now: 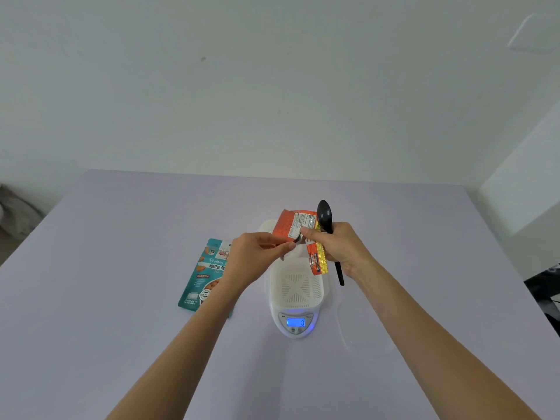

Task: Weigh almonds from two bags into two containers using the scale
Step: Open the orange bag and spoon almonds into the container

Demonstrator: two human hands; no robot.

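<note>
Over the scale [295,324], the left hand [254,256] pinched the edge of an orange bag [291,227]. The right hand [336,247] had a tight grip round that bag and a black spoon [325,215]. A white basket [297,287] sat on the scale. A teal almond bag [201,278] lay flat on the desk [121,268], just beside.
</note>
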